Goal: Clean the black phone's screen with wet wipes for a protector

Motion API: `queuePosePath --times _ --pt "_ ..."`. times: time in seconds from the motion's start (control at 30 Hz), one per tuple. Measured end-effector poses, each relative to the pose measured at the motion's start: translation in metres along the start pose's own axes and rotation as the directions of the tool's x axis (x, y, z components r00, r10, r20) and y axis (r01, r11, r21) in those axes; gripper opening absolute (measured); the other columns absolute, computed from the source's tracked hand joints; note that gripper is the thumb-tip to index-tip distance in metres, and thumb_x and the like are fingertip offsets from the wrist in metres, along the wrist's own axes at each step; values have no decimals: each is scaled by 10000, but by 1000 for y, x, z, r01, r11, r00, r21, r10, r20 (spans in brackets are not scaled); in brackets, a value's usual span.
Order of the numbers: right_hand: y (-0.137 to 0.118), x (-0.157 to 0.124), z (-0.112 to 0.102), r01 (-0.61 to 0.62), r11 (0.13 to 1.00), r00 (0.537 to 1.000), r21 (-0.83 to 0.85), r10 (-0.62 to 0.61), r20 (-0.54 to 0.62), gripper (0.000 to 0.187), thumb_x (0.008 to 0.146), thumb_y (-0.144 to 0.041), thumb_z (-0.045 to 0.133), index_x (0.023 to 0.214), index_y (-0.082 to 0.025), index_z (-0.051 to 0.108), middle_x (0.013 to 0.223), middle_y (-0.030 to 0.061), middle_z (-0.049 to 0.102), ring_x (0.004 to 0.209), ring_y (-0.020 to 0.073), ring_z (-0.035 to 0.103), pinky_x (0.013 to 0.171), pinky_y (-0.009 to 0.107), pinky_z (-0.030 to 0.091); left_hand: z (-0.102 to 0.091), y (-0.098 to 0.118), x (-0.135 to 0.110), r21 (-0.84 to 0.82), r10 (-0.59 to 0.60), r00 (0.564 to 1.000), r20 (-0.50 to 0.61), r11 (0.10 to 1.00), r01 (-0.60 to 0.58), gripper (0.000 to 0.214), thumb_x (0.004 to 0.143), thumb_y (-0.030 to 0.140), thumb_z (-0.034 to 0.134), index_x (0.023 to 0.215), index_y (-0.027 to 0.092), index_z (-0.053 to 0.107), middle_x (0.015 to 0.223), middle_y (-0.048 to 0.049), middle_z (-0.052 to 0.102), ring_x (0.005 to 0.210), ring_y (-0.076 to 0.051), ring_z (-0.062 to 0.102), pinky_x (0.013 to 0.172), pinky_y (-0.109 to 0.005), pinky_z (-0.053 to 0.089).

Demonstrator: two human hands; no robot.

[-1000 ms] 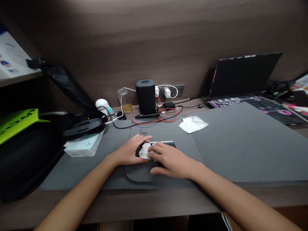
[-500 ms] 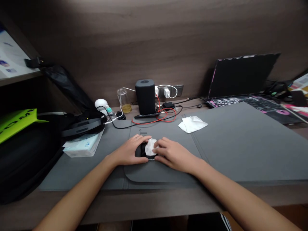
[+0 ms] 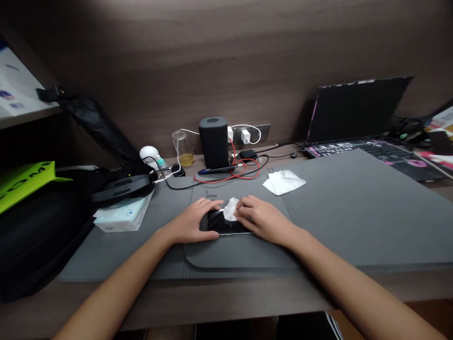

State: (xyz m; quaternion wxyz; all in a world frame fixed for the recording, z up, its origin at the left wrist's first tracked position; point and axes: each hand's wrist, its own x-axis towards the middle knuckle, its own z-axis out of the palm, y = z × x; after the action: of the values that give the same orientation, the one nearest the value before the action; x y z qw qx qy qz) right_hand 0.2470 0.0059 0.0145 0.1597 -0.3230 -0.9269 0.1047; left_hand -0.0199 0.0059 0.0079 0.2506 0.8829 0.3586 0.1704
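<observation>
A black phone point(image 3: 221, 223) lies flat on the grey desk mat point(image 3: 336, 222), screen up. My left hand point(image 3: 193, 219) grips the phone's left end, thumb below and fingers along its far edge. My right hand point(image 3: 260, 218) pinches a crumpled white tissue point(image 3: 230, 209) and presses it on the far side of the screen. The phone's right part is hidden under my right hand.
A second white tissue point(image 3: 283, 182) lies on the mat behind. At the back stand a black speaker point(image 3: 213, 141), a glass point(image 3: 184, 147), chargers with red and black cables point(image 3: 240, 171), and a laptop point(image 3: 361, 118). Left: a tissue pack point(image 3: 122, 216) and a black bag point(image 3: 38, 226).
My right hand has slid the tissue from the phone's left end rightward and away from me across the screen. More of the dark screen now shows. My left hand has stayed put.
</observation>
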Motion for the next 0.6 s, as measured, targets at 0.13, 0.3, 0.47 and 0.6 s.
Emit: queuePosePath --times 0.13,0.3,0.47,0.6 --pt "1 -3 -5 19 1000 999 7 -19 37 220 1007 -234 480 992 -158 687 1046 109 630 944 216 571 820 332 479 0 0 0 -1 0 1000 4 1000 0 824 820 417 762 1512 288 334 1361 -92 557 1238 -304 494 1071 -476 417" --pt "1 -2 -9 -27 999 998 -36 29 53 155 973 -186 500 957 -153 651 973 94 606 887 212 555 771 323 456 0 0 0 1 -4 1000 0 1000 4 830 816 424 765 1513 291 333 1316 -91 576 1198 -302 514 1051 -478 428" --pt "2 -2 -11 15 999 995 -41 -11 101 78 908 -140 539 909 -165 613 953 73 580 871 202 530 748 302 430 0 0 0 -4 1 1000 -5 1000 -1 826 818 421 765 1511 294 332 1334 -93 564 1206 -299 509 1052 -471 427" --pt "1 -2 -10 -24 995 996 -100 33 82 80 905 -138 517 881 -168 587 933 72 561 847 203 511 729 307 405 0 0 0 10 4 1000 -4 1000 -4 817 816 418 766 1504 296 342 1320 -85 573 1202 -297 512 1052 -464 426"
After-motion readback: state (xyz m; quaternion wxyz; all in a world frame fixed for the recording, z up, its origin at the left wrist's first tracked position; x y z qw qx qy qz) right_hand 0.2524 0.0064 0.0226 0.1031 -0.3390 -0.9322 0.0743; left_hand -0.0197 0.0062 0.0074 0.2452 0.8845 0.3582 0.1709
